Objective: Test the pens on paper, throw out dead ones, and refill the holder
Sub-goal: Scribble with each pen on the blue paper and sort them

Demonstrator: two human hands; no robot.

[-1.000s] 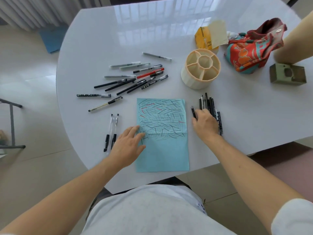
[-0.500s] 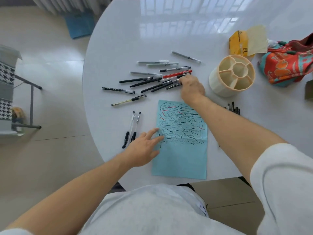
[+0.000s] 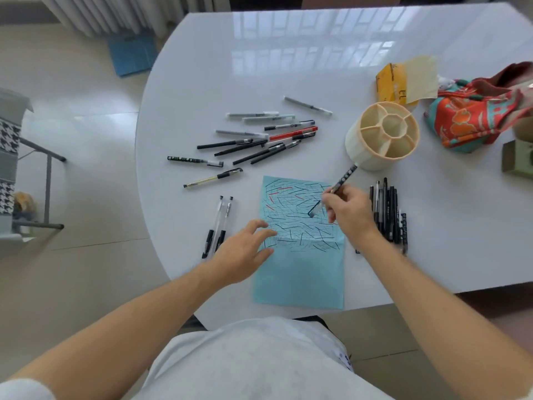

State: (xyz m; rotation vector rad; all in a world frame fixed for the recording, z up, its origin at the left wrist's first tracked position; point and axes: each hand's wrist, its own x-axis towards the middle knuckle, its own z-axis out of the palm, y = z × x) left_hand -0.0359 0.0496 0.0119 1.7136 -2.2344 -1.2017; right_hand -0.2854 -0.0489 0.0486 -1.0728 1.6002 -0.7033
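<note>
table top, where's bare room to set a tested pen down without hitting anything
The white table is bare beyond the loose pen pile, toward its far edge. Another free patch lies right of the black pen bundle, below the cream round holder. It is crowded between the pile and the scribbled blue paper.

— Right hand?
— Gripping a spotted black pen, capped end over the scribbled blue paper.
— Left hand?
— Fingers spread, resting at the paper's left edge (two pens just beside it).
— Holder?
— Compartments bare. A scattered pen group lies to its left, a dark bundle below it.
</note>
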